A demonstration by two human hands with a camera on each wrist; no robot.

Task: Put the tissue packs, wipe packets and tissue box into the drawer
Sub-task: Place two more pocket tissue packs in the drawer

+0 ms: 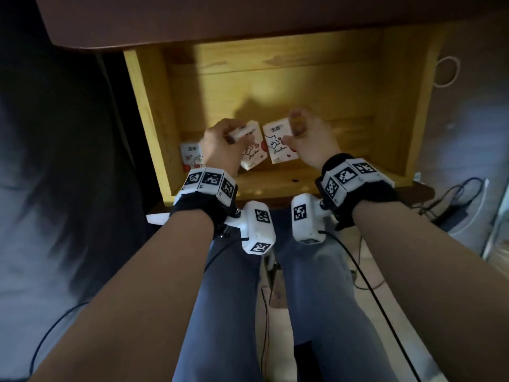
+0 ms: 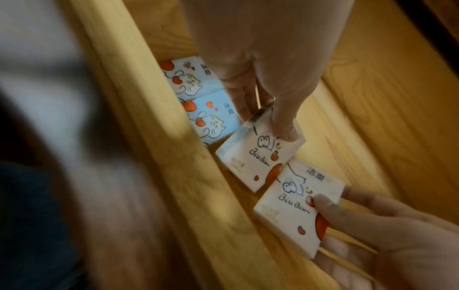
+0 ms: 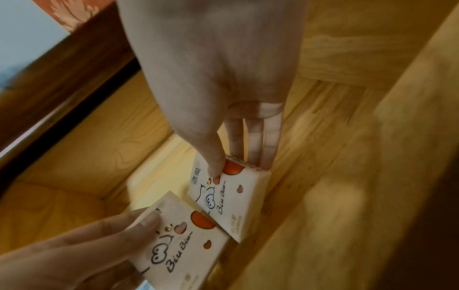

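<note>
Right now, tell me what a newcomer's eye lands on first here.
Two white cartoon-printed tissue packs, side by side over the open wooden drawer: the left hand pinches the left pack, the right hand the right pack. More packs lie in the drawer's near-left corner.

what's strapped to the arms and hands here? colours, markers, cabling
Bare forearms, no sleeves, no gloves. Each wrist wears a black band carrying a ring of white blocks printed with black square fiducial markers. A white camera housing with the same kind of markers hangs inboard of each wrist, and a thin black cable trails back from it.
</note>
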